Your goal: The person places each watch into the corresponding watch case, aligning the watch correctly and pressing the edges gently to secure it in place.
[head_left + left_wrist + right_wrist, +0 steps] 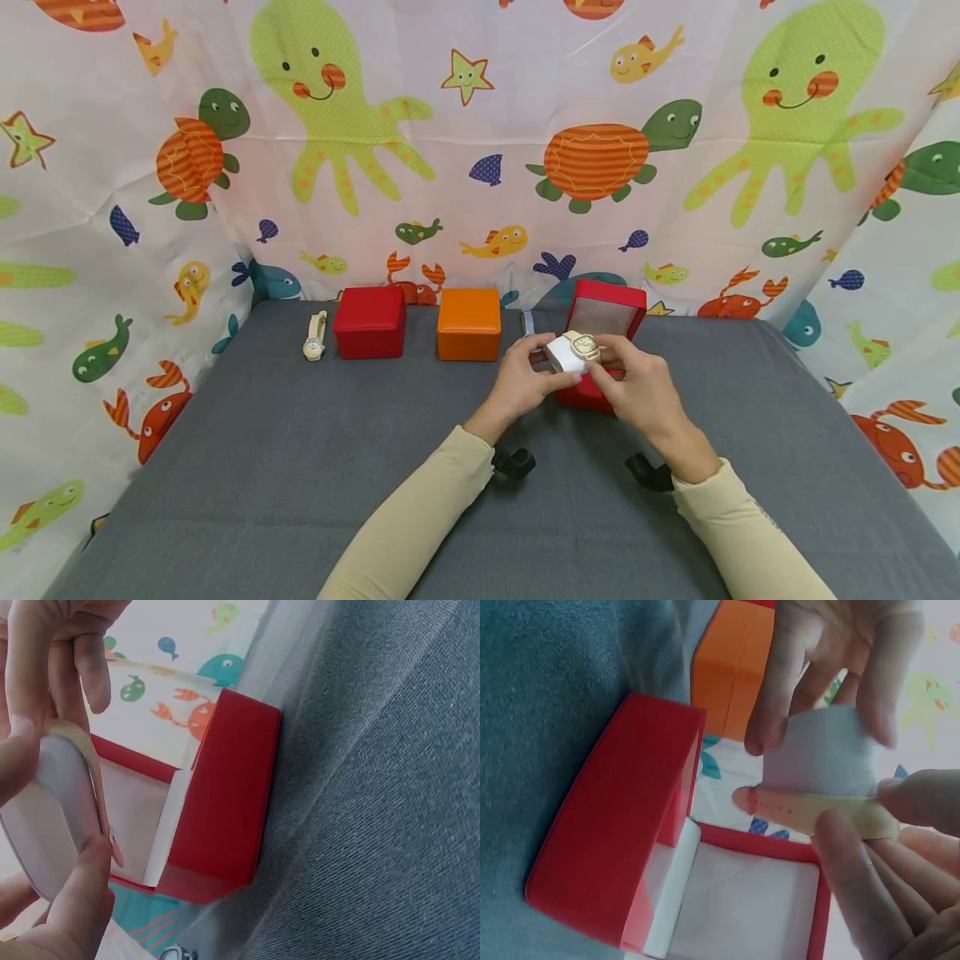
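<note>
Watch (583, 344) on white cushion (564, 356), pinched by left hand (525, 379) and right hand (637, 385) at frame centre; strap apparently wrapped; open red box (604, 321) still unfilled.

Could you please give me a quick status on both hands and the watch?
Left hand and right hand both grip the white cushion carrying the watch. Held above the open red box. Nothing in the way.
</note>
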### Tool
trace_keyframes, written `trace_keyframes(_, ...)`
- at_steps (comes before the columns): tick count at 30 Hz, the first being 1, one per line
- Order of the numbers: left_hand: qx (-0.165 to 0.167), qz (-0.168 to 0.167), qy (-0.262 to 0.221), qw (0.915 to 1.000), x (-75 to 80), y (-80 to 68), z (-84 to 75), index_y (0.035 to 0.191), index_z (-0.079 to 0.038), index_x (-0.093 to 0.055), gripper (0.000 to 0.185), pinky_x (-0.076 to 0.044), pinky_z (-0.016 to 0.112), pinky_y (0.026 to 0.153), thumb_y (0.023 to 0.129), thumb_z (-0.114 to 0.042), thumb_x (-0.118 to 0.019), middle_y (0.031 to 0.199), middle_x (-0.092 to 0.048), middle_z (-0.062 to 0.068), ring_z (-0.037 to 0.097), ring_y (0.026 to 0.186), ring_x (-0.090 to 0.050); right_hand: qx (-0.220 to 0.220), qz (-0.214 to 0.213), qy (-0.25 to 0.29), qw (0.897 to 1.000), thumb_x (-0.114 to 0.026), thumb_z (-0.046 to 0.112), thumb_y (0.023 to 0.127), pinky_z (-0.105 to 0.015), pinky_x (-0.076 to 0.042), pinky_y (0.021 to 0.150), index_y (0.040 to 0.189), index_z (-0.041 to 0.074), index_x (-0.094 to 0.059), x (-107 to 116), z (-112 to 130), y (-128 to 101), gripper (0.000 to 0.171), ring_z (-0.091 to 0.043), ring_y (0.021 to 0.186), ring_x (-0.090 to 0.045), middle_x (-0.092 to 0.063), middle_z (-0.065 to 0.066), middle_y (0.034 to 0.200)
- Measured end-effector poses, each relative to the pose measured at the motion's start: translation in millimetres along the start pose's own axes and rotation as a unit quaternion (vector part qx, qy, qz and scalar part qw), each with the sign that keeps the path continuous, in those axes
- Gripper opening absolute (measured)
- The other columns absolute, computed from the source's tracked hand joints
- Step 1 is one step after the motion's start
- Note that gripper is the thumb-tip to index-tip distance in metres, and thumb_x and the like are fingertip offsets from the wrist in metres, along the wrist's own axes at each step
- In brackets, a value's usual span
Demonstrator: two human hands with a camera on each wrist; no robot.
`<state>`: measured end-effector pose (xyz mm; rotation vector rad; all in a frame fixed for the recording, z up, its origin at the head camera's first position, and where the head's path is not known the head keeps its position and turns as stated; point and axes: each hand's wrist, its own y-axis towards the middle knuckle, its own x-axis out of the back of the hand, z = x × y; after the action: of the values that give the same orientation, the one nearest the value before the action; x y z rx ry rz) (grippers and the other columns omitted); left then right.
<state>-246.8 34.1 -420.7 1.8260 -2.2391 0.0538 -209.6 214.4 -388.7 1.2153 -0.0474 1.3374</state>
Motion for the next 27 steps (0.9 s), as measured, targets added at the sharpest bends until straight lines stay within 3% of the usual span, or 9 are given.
trace_keyframes(4,-0.006,0.002,0.001,1.0000,0.8,0.1,1.3,0.135,-0.005,-0.052,0.071,-0.054,0.026,0.080,0.074,-0.022,-0.084,0.126,-0.052,0.009,0.026,0.110,-0.058,0.002,0.026,-0.001,1.000,-0.076,0.002,0.079,-0.041,-0.057,0.068,0.115,-0.004,-0.059,0,3,-1,0.040,-0.024,0.077,-0.070,-0.071,-0.015,0.092)
trace_keyframes(8,-0.011,0.040,-0.016,0.9990,5.9,0.0,0.0,0.137,-0.006,-0.049,0.072,-0.054,0.027,0.082,0.075,-0.017,-0.083,0.131,-0.050,0.007,0.026,0.116,-0.055,-0.038,0.074,0.046,0.996,-0.073,0.011,0.084,-0.043,-0.057,0.072,0.121,0.001,-0.057,8,-2,0,0.041,-0.021,0.081,-0.068,-0.071,-0.010,0.098)
trace_keyframes(13,-0.023,0.092,-0.036,0.9948,12.9,0.6,-4.2,0.138,-0.010,-0.047,0.072,-0.052,0.030,0.087,0.075,-0.008,-0.082,0.136,-0.048,0.006,0.027,0.121,-0.052,-0.110,0.157,0.096,0.977,-0.072,0.028,0.086,-0.049,-0.052,0.084,0.131,0.010,-0.051,16,-13,2,0.053,-0.025,0.099,-0.062,-0.061,-0.007,0.117)
trace_keyframes(16,-0.024,0.113,-0.028,0.9930,15.1,1.5,-5.7,0.137,-0.010,-0.048,0.072,-0.052,0.029,0.088,0.074,-0.007,-0.082,0.134,-0.048,0.003,0.024,0.119,-0.052,-0.132,0.193,0.131,0.963,-0.072,0.032,0.085,-0.053,-0.049,0.090,0.135,0.012,-0.047,18,-20,2,0.059,-0.029,0.108,-0.057,-0.055,-0.007,0.124)
trace_keyframes(23,-0.030,0.152,-0.045,0.9869,19.9,0.9,-7.7,0.139,-0.010,-0.047,0.072,-0.052,0.029,0.087,0.076,-0.003,-0.080,0.137,-0.044,0.002,0.025,0.119,-0.052,-0.145,0.224,0.228,0.936,-0.075,0.021,0.083,-0.051,-0.048,0.092,0.138,0.011,-0.043,19,-31,1,0.065,-0.031,0.115,-0.053,-0.048,-0.007,0.131)
trace_keyframes(27,-0.041,0.160,-0.047,0.9851,21.8,0.2,-8.4,0.139,-0.012,-0.047,0.071,-0.051,0.029,0.090,0.077,-0.001,-0.078,0.139,-0.044,0.002,0.024,0.122,-0.050,-0.142,0.225,0.251,0.931,-0.076,0.017,0.082,-0.047,-0.046,0.095,0.139,0.010,-0.041,18,-35,1,0.067,-0.031,0.117,-0.053,-0.046,-0.009,0.134)
